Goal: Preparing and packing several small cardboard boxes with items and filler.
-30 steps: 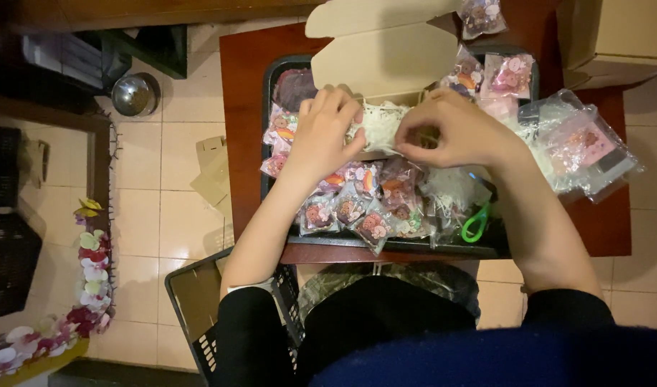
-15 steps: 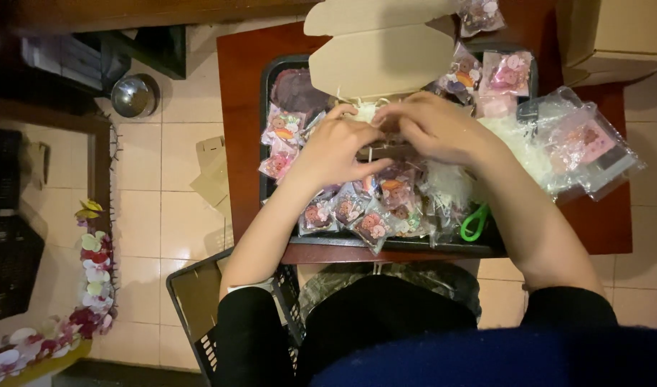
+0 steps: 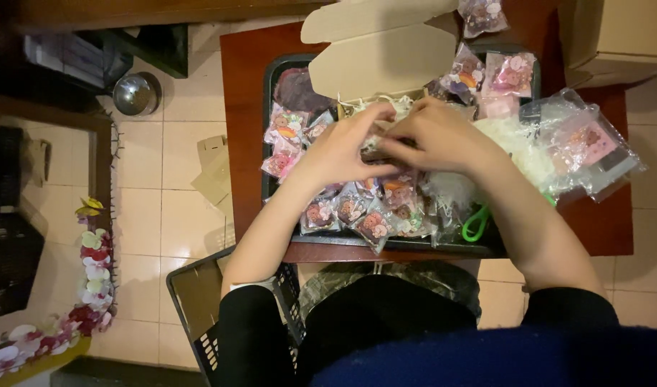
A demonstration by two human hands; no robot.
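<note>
Both hands, left hand (image 3: pixel 339 154) and right hand (image 3: pixel 439 136), meet over the open cardboard box (image 3: pixel 382 64). Each grip is narrow, seemingly pinching a small packet (image 3: pixel 375 147); what exactly is hidden. Wrapped treats fill the black tray (image 3: pixel 271 193).

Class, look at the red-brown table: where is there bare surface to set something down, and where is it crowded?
Bare strips of the table: left of the black tray, and the near right corner below the clear bags. The tray is crowded with small packets, the open cardboard box, green scissors and both hands.
</note>
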